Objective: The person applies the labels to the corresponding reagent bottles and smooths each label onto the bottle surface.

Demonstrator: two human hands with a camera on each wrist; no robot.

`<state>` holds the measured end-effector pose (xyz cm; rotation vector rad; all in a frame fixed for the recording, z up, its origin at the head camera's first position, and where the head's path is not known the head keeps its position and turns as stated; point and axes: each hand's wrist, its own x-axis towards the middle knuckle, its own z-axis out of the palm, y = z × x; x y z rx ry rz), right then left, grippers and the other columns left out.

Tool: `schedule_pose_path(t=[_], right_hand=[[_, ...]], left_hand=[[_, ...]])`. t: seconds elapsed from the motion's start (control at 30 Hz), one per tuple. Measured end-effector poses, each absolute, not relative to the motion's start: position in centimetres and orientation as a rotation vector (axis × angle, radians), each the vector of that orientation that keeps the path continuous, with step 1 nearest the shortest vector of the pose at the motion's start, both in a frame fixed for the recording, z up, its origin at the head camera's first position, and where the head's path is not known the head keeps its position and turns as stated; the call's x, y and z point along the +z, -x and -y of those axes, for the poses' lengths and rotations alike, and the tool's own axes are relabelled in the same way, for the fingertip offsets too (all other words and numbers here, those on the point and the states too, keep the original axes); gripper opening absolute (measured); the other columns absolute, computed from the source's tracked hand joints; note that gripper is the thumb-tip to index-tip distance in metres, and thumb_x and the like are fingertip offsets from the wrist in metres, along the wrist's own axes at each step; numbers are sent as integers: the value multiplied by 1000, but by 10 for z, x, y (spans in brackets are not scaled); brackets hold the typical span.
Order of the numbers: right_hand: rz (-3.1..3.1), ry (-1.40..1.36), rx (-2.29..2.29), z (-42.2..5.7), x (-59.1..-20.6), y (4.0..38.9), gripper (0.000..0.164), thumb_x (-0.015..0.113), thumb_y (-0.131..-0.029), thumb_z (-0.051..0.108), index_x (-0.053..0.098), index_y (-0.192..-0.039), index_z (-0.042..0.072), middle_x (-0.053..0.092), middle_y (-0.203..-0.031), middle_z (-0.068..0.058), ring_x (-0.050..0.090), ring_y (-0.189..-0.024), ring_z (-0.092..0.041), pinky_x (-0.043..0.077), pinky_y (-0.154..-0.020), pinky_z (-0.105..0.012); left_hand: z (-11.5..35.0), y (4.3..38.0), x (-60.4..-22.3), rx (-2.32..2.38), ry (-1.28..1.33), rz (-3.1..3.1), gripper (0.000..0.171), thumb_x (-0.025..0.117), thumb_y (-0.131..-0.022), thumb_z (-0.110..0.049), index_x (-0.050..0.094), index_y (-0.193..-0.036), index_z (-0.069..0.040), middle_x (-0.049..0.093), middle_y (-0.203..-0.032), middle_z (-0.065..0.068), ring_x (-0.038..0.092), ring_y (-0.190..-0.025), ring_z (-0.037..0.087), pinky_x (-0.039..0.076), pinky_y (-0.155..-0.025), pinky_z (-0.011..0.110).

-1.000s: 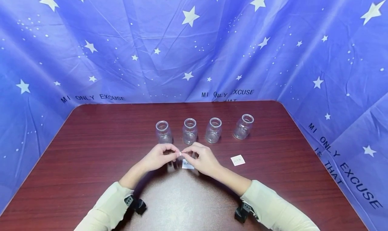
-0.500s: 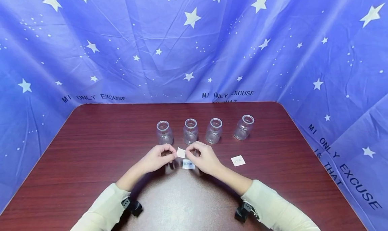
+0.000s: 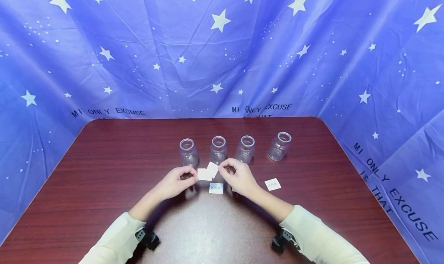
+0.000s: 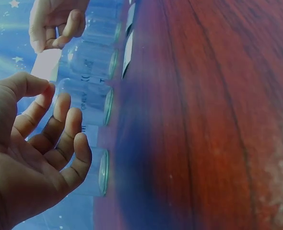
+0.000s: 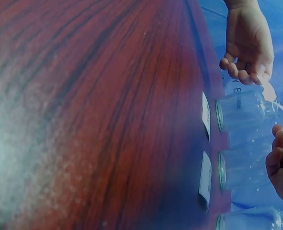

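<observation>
My left hand [image 3: 178, 182] pinches a small white piece of paper [image 3: 204, 174] between thumb and forefinger, above the table. Opposite it, my right hand [image 3: 239, 178] pinches another white piece [image 3: 212, 170], tilted and overlapping the first. They look like a label and its backing, though which is which I cannot tell. In the left wrist view, the other fingers of the left hand [image 4: 45, 139] are loosely bent. Below the hands lies a printed white label [image 3: 216, 188]. A second label [image 3: 272, 184] lies to the right, and a corner of another shows under the right hand.
Several clear glass jars without lids stand in a row behind the hands: the leftmost jar [image 3: 189, 153], two middle jars [image 3: 218, 150] [image 3: 245, 150] and the rightmost jar [image 3: 279, 147]. The dark red wooden table [image 3: 114, 148] ends at a blue star-patterned curtain [image 3: 180, 83].
The hands have drawn apart, the left hand leftward and the right hand slightly up and rightward. One small white shape between the fingertips now shows as two overlapping pieces, one in each hand.
</observation>
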<state>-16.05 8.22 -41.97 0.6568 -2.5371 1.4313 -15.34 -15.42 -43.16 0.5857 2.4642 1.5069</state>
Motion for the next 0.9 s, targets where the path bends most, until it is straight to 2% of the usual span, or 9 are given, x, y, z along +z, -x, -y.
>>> schedule_pose_path(t=[0.23, 0.53, 0.9], right_hand=[[2568, -552, 1376, -91, -421, 163, 6, 62, -83, 12, 66, -80, 13, 56, -65, 5, 42, -55, -3, 37, -50, -18], [2600, -485, 1310, -99, -423, 165, 7, 62, -82, 11, 66, -78, 15, 56, -64, 6, 44, -55, -4, 38, -50, -18], [2617, -463, 1304, -103, -422, 164, 7, 62, -82, 12, 66, -78, 15, 57, -65, 5, 43, -53, -4, 37, -49, -18]], left_hand=[[162, 152, -437, 1496, -563, -2470, 9, 59, -89, -14, 62, -88, -5, 63, -76, 15, 60, -64, 18, 46, -61, 21], [174, 147, -444, 1348, -502, -2556, 7, 59, -88, -12, 62, -86, -7, 61, -74, 3, 52, -62, 2, 44, -59, 19], [176, 139, -437, 1119, -336, -2680, 5, 60, -84, -13, 60, -79, -11, 55, -64, -5, 48, -55, 5, 39, -54, 19]])
